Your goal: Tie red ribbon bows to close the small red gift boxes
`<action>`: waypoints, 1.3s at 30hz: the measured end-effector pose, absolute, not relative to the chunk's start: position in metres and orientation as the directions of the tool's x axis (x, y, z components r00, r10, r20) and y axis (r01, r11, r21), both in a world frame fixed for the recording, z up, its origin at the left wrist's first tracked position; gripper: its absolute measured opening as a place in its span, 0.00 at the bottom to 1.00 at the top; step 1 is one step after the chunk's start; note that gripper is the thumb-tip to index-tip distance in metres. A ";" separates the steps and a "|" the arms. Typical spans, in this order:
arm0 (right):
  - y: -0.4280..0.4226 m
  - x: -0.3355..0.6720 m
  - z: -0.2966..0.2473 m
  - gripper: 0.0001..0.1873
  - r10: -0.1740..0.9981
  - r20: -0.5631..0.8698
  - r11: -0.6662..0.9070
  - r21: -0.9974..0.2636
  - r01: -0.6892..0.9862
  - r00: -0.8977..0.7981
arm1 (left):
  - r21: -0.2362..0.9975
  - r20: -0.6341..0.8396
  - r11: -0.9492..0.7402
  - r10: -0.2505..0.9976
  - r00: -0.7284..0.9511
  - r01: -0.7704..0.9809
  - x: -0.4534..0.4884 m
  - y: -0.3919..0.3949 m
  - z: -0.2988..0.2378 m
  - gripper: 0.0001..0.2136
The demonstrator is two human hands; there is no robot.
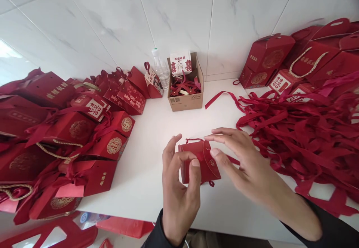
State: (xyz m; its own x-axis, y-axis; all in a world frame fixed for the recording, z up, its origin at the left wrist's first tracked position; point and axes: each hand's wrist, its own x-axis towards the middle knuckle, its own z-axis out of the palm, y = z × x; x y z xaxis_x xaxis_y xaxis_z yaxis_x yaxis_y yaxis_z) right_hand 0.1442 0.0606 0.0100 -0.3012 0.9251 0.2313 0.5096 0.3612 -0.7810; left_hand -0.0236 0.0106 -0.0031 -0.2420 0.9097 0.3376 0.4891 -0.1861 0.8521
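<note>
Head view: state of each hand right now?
Left hand: fingers curled over the red box; grip cannot be told.
Right hand: open, near the box.

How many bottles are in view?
2: an upright bottle left of the carton, and a blue-capped bottle lower left, below the table. Others may be hidden.

The left hand (181,188) is held upright, its index finger (182,156) bent toward the thumb (194,177) and another finger raised behind. The right hand (242,158) is reached in from the right, its fingers (228,138) extended, its thumb held apart. Both wrists (301,218) are left bare beyond dark sleeves (333,227).
</note>
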 end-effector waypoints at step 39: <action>0.075 0.104 0.016 0.13 0.856 0.050 0.330 -0.818 0.471 -0.514 | 0.996 0.057 -0.022 0.889 -0.454 0.082 -0.041 -0.010 -0.025 0.14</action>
